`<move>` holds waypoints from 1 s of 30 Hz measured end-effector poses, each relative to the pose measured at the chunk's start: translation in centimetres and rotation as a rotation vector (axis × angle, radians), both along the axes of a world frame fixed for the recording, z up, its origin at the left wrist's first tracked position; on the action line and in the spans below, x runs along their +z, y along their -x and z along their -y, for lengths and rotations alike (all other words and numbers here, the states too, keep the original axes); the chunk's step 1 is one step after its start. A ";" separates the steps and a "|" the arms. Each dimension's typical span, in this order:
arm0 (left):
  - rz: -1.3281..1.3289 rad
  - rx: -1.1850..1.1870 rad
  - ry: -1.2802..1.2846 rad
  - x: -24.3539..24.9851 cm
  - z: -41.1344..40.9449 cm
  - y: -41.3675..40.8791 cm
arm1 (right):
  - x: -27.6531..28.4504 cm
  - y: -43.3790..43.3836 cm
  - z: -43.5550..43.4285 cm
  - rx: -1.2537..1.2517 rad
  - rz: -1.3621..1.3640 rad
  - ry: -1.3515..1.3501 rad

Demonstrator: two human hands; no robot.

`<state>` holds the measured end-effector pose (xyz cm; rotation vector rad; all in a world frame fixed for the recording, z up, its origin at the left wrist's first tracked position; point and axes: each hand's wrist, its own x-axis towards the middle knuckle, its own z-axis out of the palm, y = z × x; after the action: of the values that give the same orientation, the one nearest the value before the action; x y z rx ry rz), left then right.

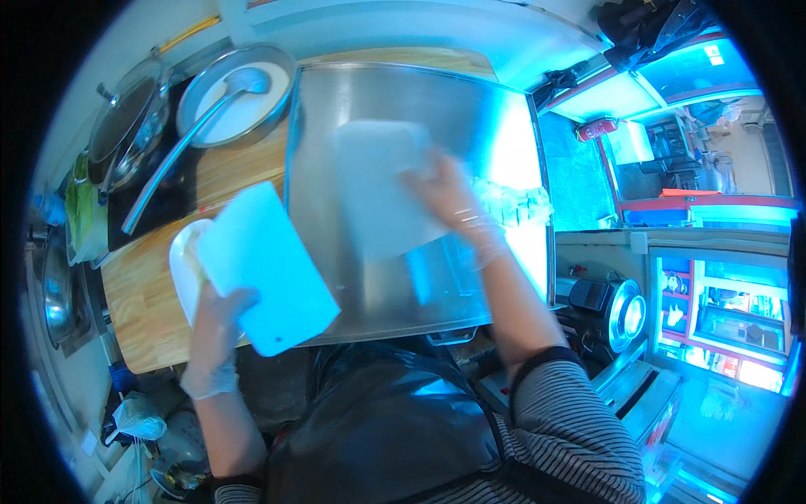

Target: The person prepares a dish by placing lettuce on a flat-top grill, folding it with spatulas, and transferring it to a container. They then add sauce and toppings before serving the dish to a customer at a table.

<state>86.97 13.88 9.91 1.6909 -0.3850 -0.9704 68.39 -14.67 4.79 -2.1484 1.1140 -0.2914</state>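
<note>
My left hand point(217, 321), in a clear disposable glove, grips a flat white plastic scraper point(271, 271) by its lower left edge. That scraper overlaps a white oval dish point(182, 264) with something pale in it, mostly hidden. A second flat white scraper point(384, 183), blurred by motion, is held at its right edge by my right hand point(444, 192), also gloved. It is over a wide stainless steel worktop point(321, 277); whether it touches the metal I cannot tell. Small pale pieces point(519, 205) lie in strong glare along the worktop's right side.
A steel basin point(286, 75) of white liquid holds a ladle point(170, 157), its handle reaching over the black hob point(179, 189). Left of it stands a glass-lidded pot point(123, 120). Leafy greens point(85, 214) sit in a container beyond the wooden counter point(141, 315). A round-fronted machine point(604, 309) stands lower right.
</note>
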 end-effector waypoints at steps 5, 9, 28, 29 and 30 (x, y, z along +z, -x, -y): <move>-0.192 -0.102 -0.270 -7.6 9.2 8.5 | -0.4 14.5 22.2 -0.125 -0.322 0.263; -0.236 0.002 -0.256 -10.9 13.9 14.4 | -3.7 15.7 29.3 0.092 -0.306 0.146; -0.538 0.450 0.155 -13.8 25.0 29.7 | -4.4 6.7 19.3 0.639 -0.313 -0.377; -0.558 0.447 0.168 -13.2 24.4 29.1 | -4.0 6.2 19.0 0.624 -0.327 -0.411; -0.577 0.445 0.201 -12.6 23.7 28.3 | -3.5 5.5 18.6 0.648 -0.320 -0.372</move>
<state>58.70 -9.83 -2.66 1.1736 0.2604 -0.9908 62.87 -33.24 1.28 -2.1167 0.5158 0.5276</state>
